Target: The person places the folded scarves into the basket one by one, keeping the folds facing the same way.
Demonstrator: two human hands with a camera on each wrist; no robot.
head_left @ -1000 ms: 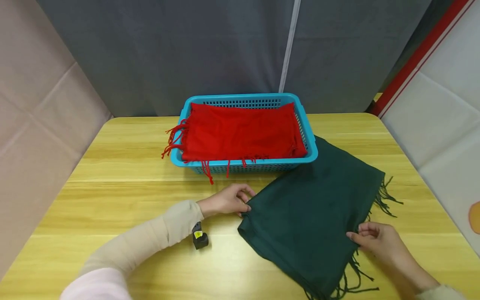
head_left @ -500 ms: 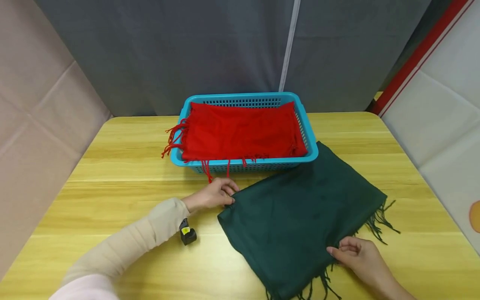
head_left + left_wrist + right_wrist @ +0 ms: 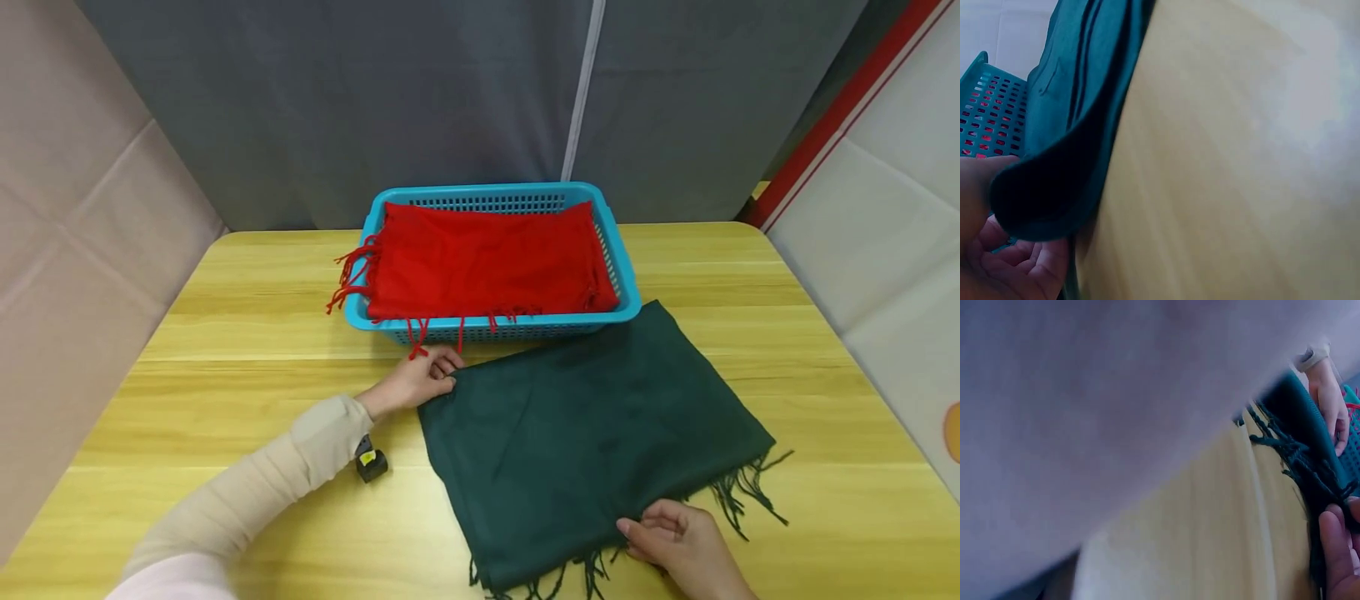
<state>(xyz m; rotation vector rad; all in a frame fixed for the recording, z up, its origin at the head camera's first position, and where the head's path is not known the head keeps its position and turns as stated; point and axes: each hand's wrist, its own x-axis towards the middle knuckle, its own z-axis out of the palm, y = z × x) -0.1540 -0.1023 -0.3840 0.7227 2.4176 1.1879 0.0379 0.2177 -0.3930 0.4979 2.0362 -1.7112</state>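
A dark green fringed scarf [image 3: 577, 433], folded in layers, lies at a slant on the table in front of the basket. My left hand [image 3: 412, 385] pinches its upper left corner; the left wrist view shows the folded layers [image 3: 1054, 194] bulging between thumb and fingers. At the near fringed edge, my right hand [image 3: 678, 546] pinches the scarf between thumb and fingers. Dark tassels [image 3: 1297, 453] hang along that edge in the right wrist view. A red fringed scarf [image 3: 491, 262] lies folded in the blue basket [image 3: 630, 304], with some tassels over the rim.
The basket stands at the back of the wooden table [image 3: 247, 333], before a grey curtain [image 3: 337, 108]. Pale panels flank the table at left and right. A small black device [image 3: 371, 462] is at the left wrist.
Both hands have shifted left with the green scarf, the left one also moving away and the right one nearer. The scarf has turned clockwise, its fringed edge now facing the front.
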